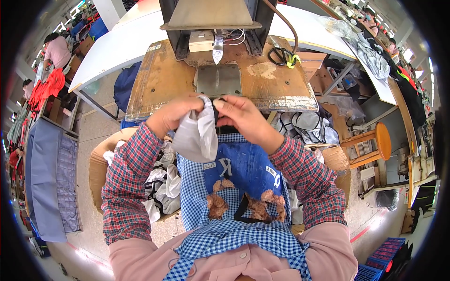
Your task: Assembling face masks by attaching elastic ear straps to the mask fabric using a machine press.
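Note:
A silvery-white fabric piece (pixel 199 138) hangs in front of my body, bunched in my left hand (pixel 176 112), whose fingers are wrapped round its upper part. My right hand (pixel 248 122) pinches a narrow black strip (pixel 217 112) beside the fabric. Whether the strip is joined to it, I cannot tell. Both hands are just short of the near edge of a worn brown worktable (pixel 168 77). Beyond them, a metal plate (pixel 218 80) is set into the tabletop. Above the plate hangs the pointed metal tip (pixel 217 50) of a machine.
Black-handled scissors (pixel 281 57) lie at the table's right. A cardboard box (pixel 101 161) of white and black pieces stands at my left, with silvery pieces (pixel 307 126) at my right. A wooden stool (pixel 383 141) is farther right. White tables (pixel 112 44) flank the machine.

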{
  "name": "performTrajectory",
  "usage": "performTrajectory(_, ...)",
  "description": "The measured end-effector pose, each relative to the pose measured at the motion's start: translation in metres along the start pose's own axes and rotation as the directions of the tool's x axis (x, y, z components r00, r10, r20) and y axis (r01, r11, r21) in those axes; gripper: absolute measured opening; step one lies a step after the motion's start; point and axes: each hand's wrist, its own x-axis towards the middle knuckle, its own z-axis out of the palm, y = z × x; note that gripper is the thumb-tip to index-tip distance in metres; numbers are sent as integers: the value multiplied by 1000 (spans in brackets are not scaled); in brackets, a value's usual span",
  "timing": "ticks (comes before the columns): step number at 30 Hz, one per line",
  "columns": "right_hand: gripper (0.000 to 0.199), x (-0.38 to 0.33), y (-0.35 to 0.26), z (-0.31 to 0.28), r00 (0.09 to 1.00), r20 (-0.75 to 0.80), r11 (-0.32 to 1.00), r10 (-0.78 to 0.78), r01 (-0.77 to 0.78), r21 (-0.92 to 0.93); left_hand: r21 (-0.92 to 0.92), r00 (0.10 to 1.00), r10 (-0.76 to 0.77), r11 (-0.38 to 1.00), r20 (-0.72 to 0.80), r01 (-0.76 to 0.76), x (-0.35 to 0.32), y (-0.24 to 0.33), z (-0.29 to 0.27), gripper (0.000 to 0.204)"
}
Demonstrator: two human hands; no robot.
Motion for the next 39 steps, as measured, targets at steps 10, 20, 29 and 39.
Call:
performTrajectory(10,20,-19,17,20,981,-193,1000,6,-3,16,947,629,777,190,15,-257,-51,-1,78,59)
performTrajectory(20,24,-25,9,14,997,-80,962,-17,-6,-272,919,728,676,350,-114,-182,-55,-18,72,38)
performTrajectory(29,23,-26,-15,1,999,-15,962,49,-51,-267,647,837,537,675,-103,-354,-59,-2,62,19)
performTrajectory(39,20,-28,-17,-4,997,-22,973,70,-73,-219,540,875,483,724,46,-428,-49,-5,48,19)
